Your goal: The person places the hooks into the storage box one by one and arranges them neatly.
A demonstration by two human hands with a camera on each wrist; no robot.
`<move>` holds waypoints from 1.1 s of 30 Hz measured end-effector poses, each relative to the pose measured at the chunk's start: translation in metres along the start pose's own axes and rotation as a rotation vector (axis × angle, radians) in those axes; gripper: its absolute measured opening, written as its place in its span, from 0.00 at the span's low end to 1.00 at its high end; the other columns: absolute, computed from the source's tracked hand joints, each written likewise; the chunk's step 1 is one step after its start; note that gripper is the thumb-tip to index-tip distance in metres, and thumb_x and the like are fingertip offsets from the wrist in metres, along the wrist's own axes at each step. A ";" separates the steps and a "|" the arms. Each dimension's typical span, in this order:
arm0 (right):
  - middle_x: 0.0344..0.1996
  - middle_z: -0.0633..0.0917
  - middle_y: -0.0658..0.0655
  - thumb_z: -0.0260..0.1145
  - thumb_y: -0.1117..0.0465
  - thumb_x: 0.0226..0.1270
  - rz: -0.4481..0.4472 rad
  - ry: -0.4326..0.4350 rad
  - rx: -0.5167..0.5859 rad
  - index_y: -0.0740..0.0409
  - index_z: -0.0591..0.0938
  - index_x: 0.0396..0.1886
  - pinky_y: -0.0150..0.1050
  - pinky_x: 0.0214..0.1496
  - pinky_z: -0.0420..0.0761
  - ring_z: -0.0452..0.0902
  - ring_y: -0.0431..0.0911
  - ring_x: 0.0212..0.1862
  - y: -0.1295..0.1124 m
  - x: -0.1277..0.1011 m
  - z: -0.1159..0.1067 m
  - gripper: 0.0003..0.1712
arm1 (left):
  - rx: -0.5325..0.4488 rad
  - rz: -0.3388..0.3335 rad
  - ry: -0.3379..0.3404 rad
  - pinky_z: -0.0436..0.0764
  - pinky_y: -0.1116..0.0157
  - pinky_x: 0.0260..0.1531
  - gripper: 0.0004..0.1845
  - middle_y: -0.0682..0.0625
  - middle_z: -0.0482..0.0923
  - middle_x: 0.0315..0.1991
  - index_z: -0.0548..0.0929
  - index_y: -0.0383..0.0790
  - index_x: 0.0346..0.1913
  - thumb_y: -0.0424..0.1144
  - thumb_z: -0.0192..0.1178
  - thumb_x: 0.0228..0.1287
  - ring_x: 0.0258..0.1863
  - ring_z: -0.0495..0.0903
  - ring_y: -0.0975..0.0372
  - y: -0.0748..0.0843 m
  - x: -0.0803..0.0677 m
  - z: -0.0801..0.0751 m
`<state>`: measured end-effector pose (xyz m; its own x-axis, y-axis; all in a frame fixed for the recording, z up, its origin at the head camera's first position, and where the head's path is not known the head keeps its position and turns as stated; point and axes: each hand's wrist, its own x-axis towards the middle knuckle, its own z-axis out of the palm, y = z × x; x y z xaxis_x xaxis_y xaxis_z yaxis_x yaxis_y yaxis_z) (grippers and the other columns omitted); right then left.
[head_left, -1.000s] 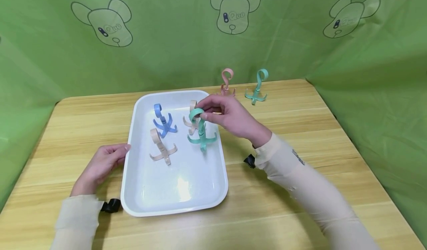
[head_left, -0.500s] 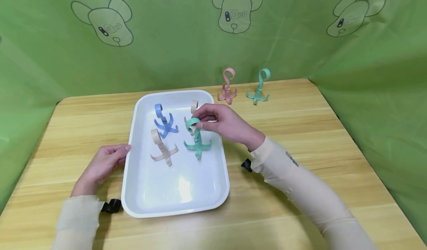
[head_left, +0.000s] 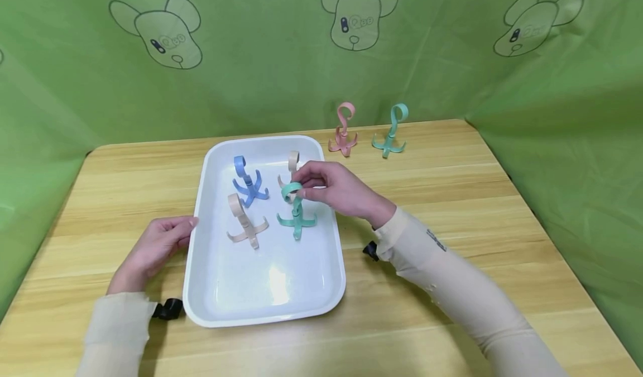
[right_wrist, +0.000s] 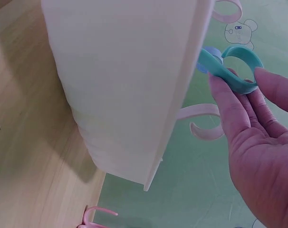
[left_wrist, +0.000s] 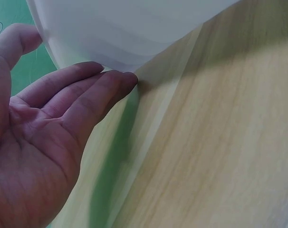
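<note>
My right hand (head_left: 346, 192) pinches the curled top of a mint-green four-prong hook (head_left: 297, 222) between thumb and fingers. The hook stands upright close over the floor of the white tray (head_left: 266, 314), in its right half. Around it in the tray are a blue hook (head_left: 251, 190), a beige hook (head_left: 246, 229) and a second beige hook (head_left: 293, 159), partly hidden behind my right hand. At the tray's left side, my left hand (head_left: 158, 246) holds the edge, its thumb on the rim and its fingers (left_wrist: 87, 102) against the outer wall.
Behind the tray's right corner, a pink hook (head_left: 344, 142) and another mint-green hook (head_left: 389, 143) stand on the wooden table (head_left: 452, 198). A green cloth (head_left: 271, 58) with mouse-head drawings hangs along the back and sides.
My right hand has brought the mint-green hook lower and slightly left, nearer the tray floor, then nearly stopped. The pink hook behind has come fully into view. My left hand stays put.
</note>
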<state>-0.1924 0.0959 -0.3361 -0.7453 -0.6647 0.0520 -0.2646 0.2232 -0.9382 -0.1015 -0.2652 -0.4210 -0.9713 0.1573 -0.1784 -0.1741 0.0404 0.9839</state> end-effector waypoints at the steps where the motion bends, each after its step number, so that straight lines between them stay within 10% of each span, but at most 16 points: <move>1: 0.45 0.83 0.59 0.64 0.74 0.67 0.001 0.002 0.003 0.68 0.80 0.48 0.39 0.53 0.81 0.82 0.48 0.47 0.001 0.000 0.000 0.11 | 0.002 0.000 -0.002 0.82 0.66 0.48 0.21 0.51 0.84 0.46 0.75 0.16 0.54 0.37 0.55 0.75 0.46 0.83 0.65 0.000 0.000 0.000; 33: 0.49 0.83 0.58 0.67 0.69 0.65 0.060 0.005 -0.051 0.66 0.79 0.56 0.39 0.55 0.80 0.79 0.49 0.52 0.014 -0.009 -0.018 0.19 | -0.022 -0.002 -0.012 0.83 0.66 0.46 0.22 0.50 0.85 0.45 0.74 0.13 0.54 0.36 0.54 0.75 0.44 0.84 0.63 0.001 0.000 0.000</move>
<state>-0.2006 0.1177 -0.3431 -0.7638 -0.6454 -0.0016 -0.2502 0.2984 -0.9211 -0.1011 -0.2651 -0.4203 -0.9689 0.1695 -0.1803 -0.1796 0.0194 0.9836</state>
